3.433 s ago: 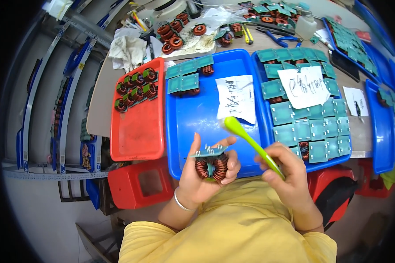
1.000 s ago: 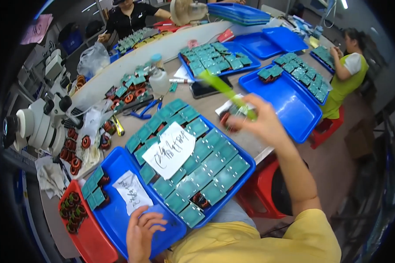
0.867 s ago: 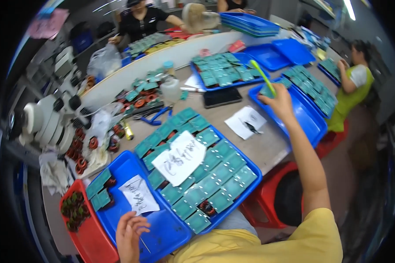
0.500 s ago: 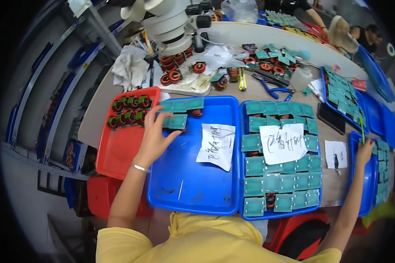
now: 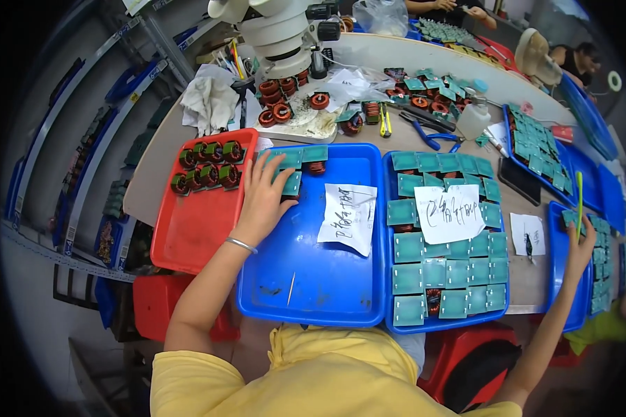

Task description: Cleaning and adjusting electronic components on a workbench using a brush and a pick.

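My left hand (image 5: 260,201) reaches into the far left corner of a blue tray (image 5: 313,292), fingers spread over green circuit boards (image 5: 314,154) with copper coils beneath them. Its fingertips touch the boards, and the hand covers part of them. Well off to the right, my right hand (image 5: 580,243) is closed around a slim yellow-green stick-shaped tool (image 5: 579,198), held upright over another blue tray (image 5: 556,278). Boards in that tray lie beside the hand. A handwritten paper (image 5: 349,219) and a thin wooden stick (image 5: 291,288) lie in the first tray.
A red tray (image 5: 181,240) with green-and-black coils stands left. Right of the middle, a blue tray (image 5: 389,306) is filled with boards under a paper (image 5: 452,214). Behind are a microscope (image 5: 278,35), loose red coils (image 5: 275,104), blue-handled pliers (image 5: 428,135) and a bottle (image 5: 474,119).
My left hand has moved over the boards and covers more of the nearer one. The stick-shaped tool in my right hand stands more upright. The whole view has shifted slightly.
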`<state>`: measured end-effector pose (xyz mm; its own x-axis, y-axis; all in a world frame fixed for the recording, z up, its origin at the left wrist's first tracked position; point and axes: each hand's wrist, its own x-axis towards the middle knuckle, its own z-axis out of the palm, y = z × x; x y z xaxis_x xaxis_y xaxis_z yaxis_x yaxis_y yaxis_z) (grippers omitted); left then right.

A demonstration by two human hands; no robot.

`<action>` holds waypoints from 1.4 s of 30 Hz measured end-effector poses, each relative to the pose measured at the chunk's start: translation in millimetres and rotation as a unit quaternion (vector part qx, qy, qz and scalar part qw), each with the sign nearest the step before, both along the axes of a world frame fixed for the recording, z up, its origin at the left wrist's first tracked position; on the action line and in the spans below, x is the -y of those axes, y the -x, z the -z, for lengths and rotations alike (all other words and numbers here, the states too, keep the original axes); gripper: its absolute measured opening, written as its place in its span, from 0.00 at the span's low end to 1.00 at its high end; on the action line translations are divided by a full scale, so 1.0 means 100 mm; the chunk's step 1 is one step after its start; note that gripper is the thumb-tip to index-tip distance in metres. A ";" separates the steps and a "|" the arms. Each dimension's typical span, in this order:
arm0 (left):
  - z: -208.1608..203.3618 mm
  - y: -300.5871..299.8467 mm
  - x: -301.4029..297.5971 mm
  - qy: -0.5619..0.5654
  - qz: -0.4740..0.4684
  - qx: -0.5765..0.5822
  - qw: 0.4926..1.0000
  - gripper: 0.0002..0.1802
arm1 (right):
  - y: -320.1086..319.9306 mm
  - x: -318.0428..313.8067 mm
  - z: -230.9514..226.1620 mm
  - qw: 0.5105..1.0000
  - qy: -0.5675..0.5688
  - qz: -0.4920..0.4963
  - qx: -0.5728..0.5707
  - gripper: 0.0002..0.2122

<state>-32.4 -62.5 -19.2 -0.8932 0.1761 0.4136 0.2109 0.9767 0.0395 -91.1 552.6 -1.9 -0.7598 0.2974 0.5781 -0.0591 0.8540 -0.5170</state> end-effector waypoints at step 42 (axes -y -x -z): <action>-0.01 -1.61 -0.49 -0.917 0.076 0.229 0.318 0.44 | -1.31 3.63 -0.46 0.895 0.023 -0.427 0.130 0.05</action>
